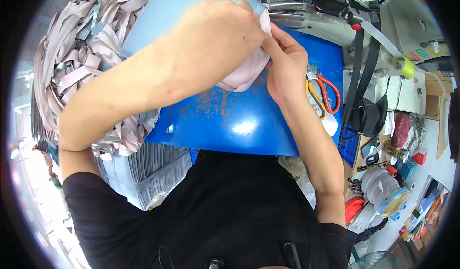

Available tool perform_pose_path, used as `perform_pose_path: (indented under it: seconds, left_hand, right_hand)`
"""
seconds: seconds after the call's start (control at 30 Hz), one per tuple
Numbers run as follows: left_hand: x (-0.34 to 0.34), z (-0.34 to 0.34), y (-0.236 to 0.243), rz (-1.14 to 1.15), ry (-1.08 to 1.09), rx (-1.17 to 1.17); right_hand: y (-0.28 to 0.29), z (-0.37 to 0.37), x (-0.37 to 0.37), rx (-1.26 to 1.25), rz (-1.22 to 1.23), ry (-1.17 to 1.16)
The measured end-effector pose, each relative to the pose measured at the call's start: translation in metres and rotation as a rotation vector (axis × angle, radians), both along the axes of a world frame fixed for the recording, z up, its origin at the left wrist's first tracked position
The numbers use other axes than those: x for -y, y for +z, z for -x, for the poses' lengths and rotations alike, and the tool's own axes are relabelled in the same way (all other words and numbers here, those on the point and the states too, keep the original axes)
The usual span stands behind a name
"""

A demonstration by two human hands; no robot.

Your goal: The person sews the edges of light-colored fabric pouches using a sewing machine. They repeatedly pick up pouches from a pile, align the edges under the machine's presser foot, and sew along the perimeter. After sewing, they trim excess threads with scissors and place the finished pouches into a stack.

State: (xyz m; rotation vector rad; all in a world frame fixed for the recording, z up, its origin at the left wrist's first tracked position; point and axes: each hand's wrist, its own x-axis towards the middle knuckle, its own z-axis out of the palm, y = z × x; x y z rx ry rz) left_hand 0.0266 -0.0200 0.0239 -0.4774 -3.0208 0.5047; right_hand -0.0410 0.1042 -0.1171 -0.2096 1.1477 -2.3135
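My left hand is curled at the upper middle, over a light blue sheet and a pale pink fabric strip; its fingertips and whatever they grip are hidden. Just right of it, my right hand pinches the pink strip, with some fingers behind it. Both are over a blue board with worn patches. Scissors with red and yellow handles lie beside my right wrist.
A large heap of pink strips rises at left above stacked grey sheets. A machine with black straps stands at upper right. Spools, small tools and boxes crowd the right side.
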Motion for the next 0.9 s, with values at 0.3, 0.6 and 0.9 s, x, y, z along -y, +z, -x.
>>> perform_pose_path:
  seconds: [0.3,0.6,0.9]
  left_hand:
    - [-0.03,0.018,-0.032,-0.359,0.208,-0.165]
    - [-0.029,-0.051,-0.054,-0.536,0.216,-0.178]
    - [-0.046,-0.053,-0.073,-0.613,0.065,-0.262]
  right_hand:
    - [-0.006,-0.006,-0.009,-0.034,0.053,-0.009]
    - [-0.004,-0.024,-0.052,-0.755,-0.597,-0.141]
    - [0.012,-0.045,-0.065,0.003,-0.229,0.041]
